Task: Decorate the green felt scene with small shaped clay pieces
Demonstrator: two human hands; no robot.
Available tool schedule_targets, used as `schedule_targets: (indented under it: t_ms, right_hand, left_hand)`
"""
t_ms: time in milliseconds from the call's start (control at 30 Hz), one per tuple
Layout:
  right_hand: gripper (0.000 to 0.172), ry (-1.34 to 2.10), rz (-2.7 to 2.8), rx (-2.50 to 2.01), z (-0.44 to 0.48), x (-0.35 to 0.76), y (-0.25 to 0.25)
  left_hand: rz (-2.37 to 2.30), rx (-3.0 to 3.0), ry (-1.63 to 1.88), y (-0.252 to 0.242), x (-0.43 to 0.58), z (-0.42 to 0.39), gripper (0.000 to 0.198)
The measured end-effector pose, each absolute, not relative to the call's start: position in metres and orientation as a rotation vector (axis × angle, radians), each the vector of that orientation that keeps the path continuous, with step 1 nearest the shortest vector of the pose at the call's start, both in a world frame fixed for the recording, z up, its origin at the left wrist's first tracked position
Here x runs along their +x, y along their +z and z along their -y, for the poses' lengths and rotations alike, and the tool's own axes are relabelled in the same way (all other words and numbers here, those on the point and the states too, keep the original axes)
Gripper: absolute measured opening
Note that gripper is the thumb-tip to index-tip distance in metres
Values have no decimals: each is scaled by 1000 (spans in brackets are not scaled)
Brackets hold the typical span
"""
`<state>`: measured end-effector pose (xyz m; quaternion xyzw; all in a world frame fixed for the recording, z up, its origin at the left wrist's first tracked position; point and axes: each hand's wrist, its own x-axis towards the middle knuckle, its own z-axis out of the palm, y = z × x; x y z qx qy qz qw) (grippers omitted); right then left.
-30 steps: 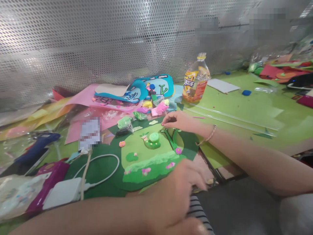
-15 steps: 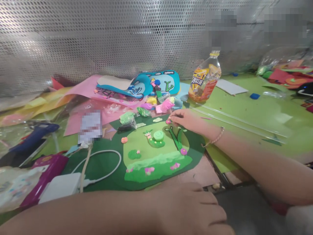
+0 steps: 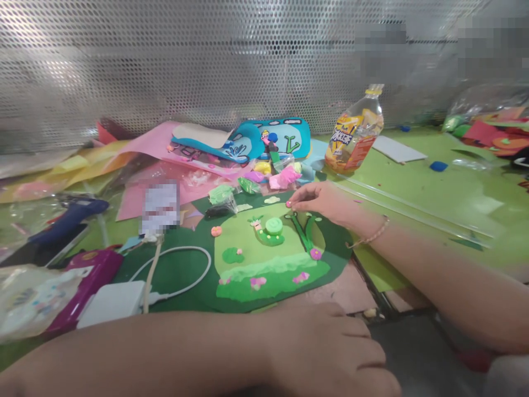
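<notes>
My right hand [image 3: 313, 199] reaches in from the right, thumb and fingertips pinched at a small pink clay flower [image 3: 289, 204] by the upper edge of a green clay picture [image 3: 231, 220]. On that picture are a clay snail [image 3: 273, 226] with a spiral shell, a forked dark green stem [image 3: 303, 234], a magenta flower [image 3: 316, 254] and an orange flower [image 3: 216, 231]. Along the bottom runs my left forearm, ending in my left hand [image 3: 330, 353] at the table's near edge. Its fingers curl downward side by side; their tips and anything under them are hidden.
A tea bottle [image 3: 349, 135] with wrappers inside stands behind my right hand. Bagged clay [image 3: 285, 177] and blue pictures [image 3: 297, 132] lie at the back. To the left are a white adapter [image 3: 111, 303] with its cable, a purple box [image 3: 88, 275] and a blue-handled tool [image 3: 70, 218].
The view has shifted slightly, so everything on the table sits a little further right. My right hand stays pinched at the pink flower; my left hand keeps its place at the edge.
</notes>
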<state>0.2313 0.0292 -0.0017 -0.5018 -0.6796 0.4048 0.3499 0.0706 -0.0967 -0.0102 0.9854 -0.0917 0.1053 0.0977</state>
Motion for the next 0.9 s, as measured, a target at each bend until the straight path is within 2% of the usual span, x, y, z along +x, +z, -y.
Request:
schedule_targets:
  t_ms: [133,233,400,633,900]
  right_hand:
    - [15,961,1809,-1446,-24,226,8]
    - [18,781,1929,-1522,-21,223,12]
    - [23,524,2111,-1394,-26,225,4]
    - [13,597,2185,-1382,-23,228,6]
    - [15,344,2369,-1304,-25,231,4]
  left_hand:
    - [270,2920,303,-8,71,97,27]
    - [280,2921,270,-6,71,97,27]
    - [280,2913,274,-7,71,97,26]
    - [254,2904,324,-8,71,98,23]
    - [257,2901,322,-7,72,98,25]
